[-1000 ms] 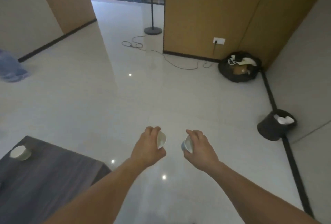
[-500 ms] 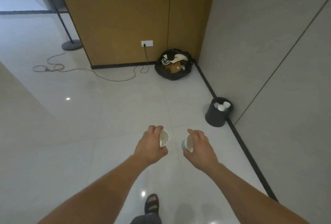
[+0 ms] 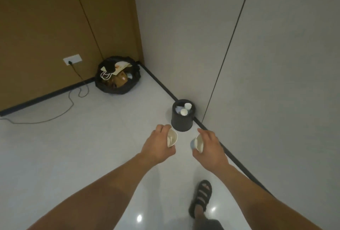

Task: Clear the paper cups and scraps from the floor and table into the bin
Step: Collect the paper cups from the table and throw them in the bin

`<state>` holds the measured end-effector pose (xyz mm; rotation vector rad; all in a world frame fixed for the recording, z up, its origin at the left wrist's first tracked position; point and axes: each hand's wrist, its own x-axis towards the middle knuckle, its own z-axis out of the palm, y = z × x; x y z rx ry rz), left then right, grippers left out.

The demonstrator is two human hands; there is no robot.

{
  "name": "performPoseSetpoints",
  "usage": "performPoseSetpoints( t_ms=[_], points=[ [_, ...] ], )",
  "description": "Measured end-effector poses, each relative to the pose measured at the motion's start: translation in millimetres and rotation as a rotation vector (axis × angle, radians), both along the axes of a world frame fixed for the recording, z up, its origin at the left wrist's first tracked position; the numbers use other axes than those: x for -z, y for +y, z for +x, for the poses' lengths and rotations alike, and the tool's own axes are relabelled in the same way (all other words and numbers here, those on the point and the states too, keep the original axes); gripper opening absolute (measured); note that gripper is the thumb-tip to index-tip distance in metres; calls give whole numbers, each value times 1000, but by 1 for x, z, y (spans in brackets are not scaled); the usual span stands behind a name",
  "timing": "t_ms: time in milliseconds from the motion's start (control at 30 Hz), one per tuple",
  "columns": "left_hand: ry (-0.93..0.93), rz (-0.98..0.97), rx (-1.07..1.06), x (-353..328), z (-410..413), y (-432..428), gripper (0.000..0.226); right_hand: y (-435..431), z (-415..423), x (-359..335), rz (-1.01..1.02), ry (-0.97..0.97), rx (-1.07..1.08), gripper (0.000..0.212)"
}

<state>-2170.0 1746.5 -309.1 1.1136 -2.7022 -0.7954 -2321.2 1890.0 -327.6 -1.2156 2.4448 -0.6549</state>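
My left hand (image 3: 158,144) grips a white paper cup (image 3: 172,137) on its side, mouth turned to the right. My right hand (image 3: 211,144) holds a second paper cup (image 3: 196,142), white with a bluish base, mouth turned left. Both hands are held out at waist height, a short way in front of a small dark round bin (image 3: 182,121) that stands on the floor against the grey wall. Two white cups lie inside the bin among other scraps.
A black rubbish bag (image 3: 117,88) full of paper and packaging sits in the corner by the wooden panel. A cable (image 3: 71,101) runs from a wall socket (image 3: 72,59) across the pale floor. My sandalled right foot (image 3: 201,196) is stepping forward. Grey wall close on the right.
I have walked closer and turned right: the bin has grown larger and now lies just beyond my hands. Both hands keep their cups as before.
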Motion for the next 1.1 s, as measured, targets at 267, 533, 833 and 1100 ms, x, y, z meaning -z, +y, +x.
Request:
performPoseSetpoints(
  t_ms=[267,533,833,1100],
  points=[
    [11,53,-69,3,-135,-78,77,-85,-154,-2,-19,-2,-29,73],
    [37,73,-110,8,-230,-157,75,-179,-271,-2,21,-1,-88,74],
    [16,233,-67,92,-324,-291,78,-303,-354,48,159,10,-79,78],
    [28,413,-130,271,-395,-339,76,-415,-419,198,185,-73,-117,76]
  ],
)
